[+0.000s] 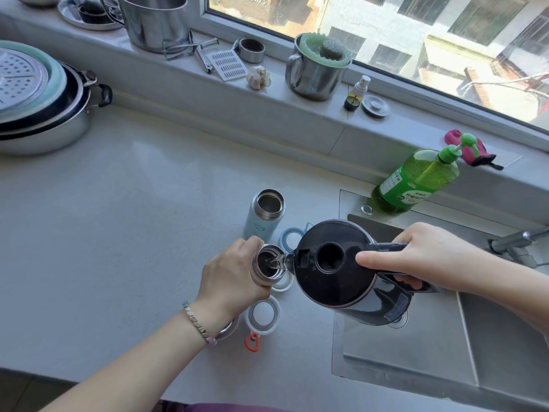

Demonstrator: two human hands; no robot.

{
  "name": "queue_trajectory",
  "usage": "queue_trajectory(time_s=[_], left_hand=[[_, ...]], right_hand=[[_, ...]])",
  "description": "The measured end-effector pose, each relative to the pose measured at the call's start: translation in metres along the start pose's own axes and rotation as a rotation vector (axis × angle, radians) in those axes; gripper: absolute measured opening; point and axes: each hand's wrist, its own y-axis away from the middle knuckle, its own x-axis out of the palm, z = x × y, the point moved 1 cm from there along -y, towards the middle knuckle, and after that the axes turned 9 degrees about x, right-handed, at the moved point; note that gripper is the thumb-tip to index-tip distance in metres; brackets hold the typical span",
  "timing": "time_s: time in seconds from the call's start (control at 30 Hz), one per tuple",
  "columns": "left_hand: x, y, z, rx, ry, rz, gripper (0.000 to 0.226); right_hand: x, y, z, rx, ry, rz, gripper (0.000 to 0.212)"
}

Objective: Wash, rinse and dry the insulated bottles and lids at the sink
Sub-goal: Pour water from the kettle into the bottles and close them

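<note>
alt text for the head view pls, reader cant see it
A person's right hand tilts a black kettle, pouring water into an open steel bottle gripped by the left hand at a grey counter beside the sink. A light blue bottle stands open behind.

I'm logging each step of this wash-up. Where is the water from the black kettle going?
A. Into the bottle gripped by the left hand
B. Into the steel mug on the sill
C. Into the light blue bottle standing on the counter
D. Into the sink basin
A: the kettle, tipped by the right hand, streams into the open mouth of the bottle that the left hand grips; the light blue bottle stands apart behind.
</note>
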Motion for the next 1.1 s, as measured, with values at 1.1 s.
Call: queue_trajectory(time_s=[1.1], left_hand=[[-0.002,-0.002,0.009,-0.003,-0.013,0.0,0.05]], right_hand=[[-0.006,0.004,0.015,-0.015,0.025,-0.038,0.058]])
